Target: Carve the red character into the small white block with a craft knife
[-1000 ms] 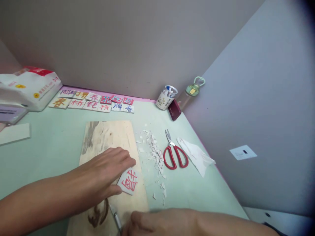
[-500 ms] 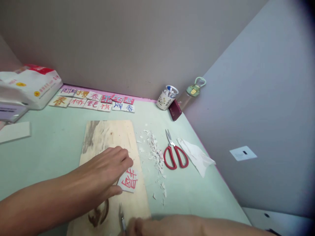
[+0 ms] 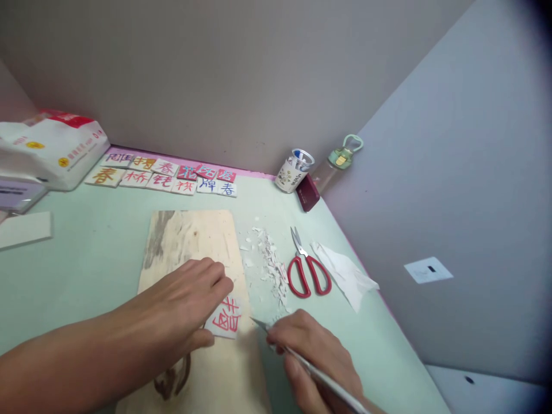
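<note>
My left hand (image 3: 194, 299) is closed on a thin white tile (image 3: 221, 332), its fingers at the upper edge and its thumb at the lower left. A red painted character shows on the tile's uncovered part. Under it lies a light wooden board (image 3: 190, 236) with dark stains. In a pen-like grip, my right hand (image 3: 314, 353) holds a slim silver craft knife (image 3: 317, 374). The pointed blade is aimed left, a short way right of the tile and apart from it. White shavings (image 3: 272, 264) lie scattered along the board's right side.
Red-handled scissors (image 3: 309, 275) and a crumpled tissue (image 3: 342, 276) lie to the right. Two rows of painted tiles (image 3: 161, 182) line the back. A can (image 3: 290, 178), a maroon box (image 3: 308, 194) and a bottle (image 3: 331, 171) stand in the corner. A tissue pack (image 3: 69, 155) is at left.
My right hand has come up from the bottom edge with the craft knife, whose blade has swung toward the tile's right side. My left hand stays on the tile.
</note>
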